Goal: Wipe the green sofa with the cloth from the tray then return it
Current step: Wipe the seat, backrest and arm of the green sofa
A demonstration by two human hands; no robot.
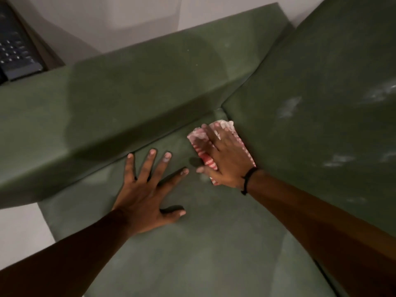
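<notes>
The green sofa [203, 243] fills most of the view, its seat below, an armrest across the left and a back cushion on the right. My right hand [227, 159] lies flat on a red-and-white striped cloth [198, 138], pressing it onto the seat in the corner where seat, armrest and back cushion meet. My left hand [147, 194] rests on the seat just left of it, fingers spread, holding nothing. Most of the cloth is hidden under my right hand. No tray is in view.
The back cushion [321, 103] carries several pale smudges on its right part. A dark device with buttons [15, 50] sits on a surface at the top left, beyond the armrest [107, 108]. Pale floor [19, 228] shows at the lower left.
</notes>
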